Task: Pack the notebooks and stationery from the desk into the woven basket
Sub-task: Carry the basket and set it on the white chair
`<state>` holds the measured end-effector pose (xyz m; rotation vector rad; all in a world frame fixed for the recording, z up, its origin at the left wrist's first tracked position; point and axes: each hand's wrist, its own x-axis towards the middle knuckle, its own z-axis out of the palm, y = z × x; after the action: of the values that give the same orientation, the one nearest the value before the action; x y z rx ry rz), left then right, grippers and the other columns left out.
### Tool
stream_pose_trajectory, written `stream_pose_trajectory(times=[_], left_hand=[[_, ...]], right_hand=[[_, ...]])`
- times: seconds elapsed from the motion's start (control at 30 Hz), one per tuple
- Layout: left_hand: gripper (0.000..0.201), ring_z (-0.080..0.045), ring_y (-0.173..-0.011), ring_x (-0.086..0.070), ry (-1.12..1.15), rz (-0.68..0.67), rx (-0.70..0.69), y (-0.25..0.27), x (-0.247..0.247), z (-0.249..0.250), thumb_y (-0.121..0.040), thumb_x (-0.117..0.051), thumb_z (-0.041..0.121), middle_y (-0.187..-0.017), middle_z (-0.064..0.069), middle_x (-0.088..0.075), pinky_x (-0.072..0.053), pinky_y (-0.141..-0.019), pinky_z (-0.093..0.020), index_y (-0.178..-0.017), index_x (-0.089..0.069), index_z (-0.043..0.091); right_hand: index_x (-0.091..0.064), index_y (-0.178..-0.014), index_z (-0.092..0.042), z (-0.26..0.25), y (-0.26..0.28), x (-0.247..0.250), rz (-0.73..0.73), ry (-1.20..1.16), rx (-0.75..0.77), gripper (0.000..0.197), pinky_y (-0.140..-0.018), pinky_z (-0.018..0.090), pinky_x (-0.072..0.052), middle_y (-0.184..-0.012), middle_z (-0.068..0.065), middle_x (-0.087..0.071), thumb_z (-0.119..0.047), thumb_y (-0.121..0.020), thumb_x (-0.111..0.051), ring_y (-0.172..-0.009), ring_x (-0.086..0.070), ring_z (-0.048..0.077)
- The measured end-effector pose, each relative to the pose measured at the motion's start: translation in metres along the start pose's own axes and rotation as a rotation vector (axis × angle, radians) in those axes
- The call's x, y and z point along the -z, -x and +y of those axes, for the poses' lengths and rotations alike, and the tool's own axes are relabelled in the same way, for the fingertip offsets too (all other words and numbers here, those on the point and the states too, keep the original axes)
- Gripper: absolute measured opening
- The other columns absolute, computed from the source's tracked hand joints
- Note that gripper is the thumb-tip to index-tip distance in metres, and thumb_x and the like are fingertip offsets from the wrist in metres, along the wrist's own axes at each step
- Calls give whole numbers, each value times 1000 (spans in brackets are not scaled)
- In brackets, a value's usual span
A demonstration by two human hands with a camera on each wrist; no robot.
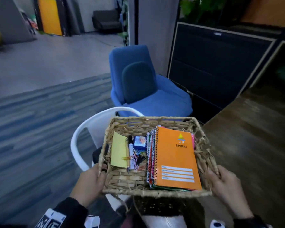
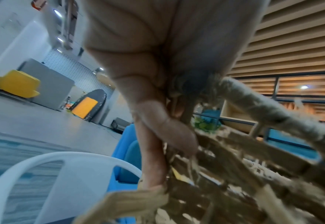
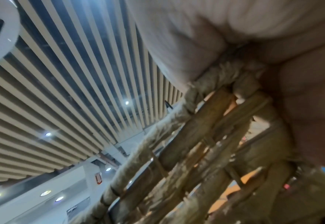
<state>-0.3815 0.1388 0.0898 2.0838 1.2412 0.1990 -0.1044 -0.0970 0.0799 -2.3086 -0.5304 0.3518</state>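
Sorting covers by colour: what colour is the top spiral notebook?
Orange top spiral notebook, clearest in the head view.

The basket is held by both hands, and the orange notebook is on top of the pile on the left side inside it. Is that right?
Not quite. The orange notebook tops the pile on the right side of the basket, not the left; the left side holds the yellow pad, pens and clips. The head view shows this. The rest is right: the left hand and right hand both hold the basket.

The orange notebook [image 1: 176, 155] on top of the stack shows "JF" and "SPIRAL" under a small triangle logo; the blue form lines lower on its cover are too blurred to read.
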Motion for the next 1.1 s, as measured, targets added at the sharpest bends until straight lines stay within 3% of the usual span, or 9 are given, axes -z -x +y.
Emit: stream_pose_trajectory(times=[0.17,0.3,0.43,0.5,0.6,0.8,0.9,1.0,1.1], left_hand=[[18,-26,-76,-61,74,102,135,-63,8,-36,-97,-45,17,-88,-17,-69,-41,-67,-25,-107,-60,15],[25,-36,-91,-66,138,152,292,-119,-2,-69,-97,-44,17,-99,-25,-70,-43,-72,-29,-115,-57,7],[25,-40,-70,-65,81,255,343,-167,-26,-100,-97,-36,4,-74,-25,-62,-51,-64,-34,-87,-59,0],[20,-38,-71,-63,74,234,414,-187,-45,-115,-95,-37,1,-77,-26,-61,-53,-68,-38,-81,-52,0],[10,-43,-95,-63,168,141,578,-207,-71,-136,-96,-44,11,-99,-31,-66,-47,-82,-40,-95,-49,3],[29,-46,-99,-61,221,153,689,-233,-109,-170,-96,-46,15,-105,-32,-66,-47,-86,-43,-117,-53,-4],[32,-45,-103,-60,250,156,744,-241,-120,-174,-97,-45,17,-110,-31,-64,-46,-87,-43,-119,-52,-5],[35,-43,-108,-58,256,149,845,-247,-124,-174,-99,-42,23,-117,-29,-61,-45,-89,-41,-116,-50,-6],[32,-42,-113,-56,299,68,881,-251,-124,-173,-98,-43,25,-121,-28,-59,-43,-94,-41,-109,-49,-5]], right_hand=[[-67,-88,-2,-47,-93,-79,-129,21,101,9,-69,35,-44,-84,17,-70,-8,-88,-60,-83,-64,30],[-67,-90,-4,-78,-166,-147,-258,7,40,12,-74,34,-48,-87,15,-70,-13,-87,-60,-85,-63,29],[-69,-90,-5,-95,-219,-217,-320,42,-27,13,-77,31,-48,-90,14,-71,-13,-86,-60,-89,-64,28],[-70,-94,-4,-94,-241,-252,-340,50,-75,17,-81,34,-50,-94,16,-72,-13,-86,-59,-92,-65,31],[-71,-90,-6,-89,-262,-295,-416,59,-193,19,-78,29,-47,-94,13,-71,-16,-86,-56,-92,-65,29],[-72,-77,-14,-32,-314,-374,-537,89,-282,16,-87,39,-55,-95,10,-74,-27,-73,-63,-96,-68,31],[-71,-93,-14,-45,-313,-386,-608,110,-252,29,-93,41,-52,-108,10,-71,-32,-78,-55,-103,-65,31],[-66,-112,-10,-63,-304,-386,-633,72,-239,29,-99,40,-47,-120,10,-66,-19,-87,-53,-110,-60,29],[-63,-115,-10,-89,-291,-361,-728,57,-193,26,-99,37,-49,-117,12,-66,-11,-90,-56,-111,-60,28]])
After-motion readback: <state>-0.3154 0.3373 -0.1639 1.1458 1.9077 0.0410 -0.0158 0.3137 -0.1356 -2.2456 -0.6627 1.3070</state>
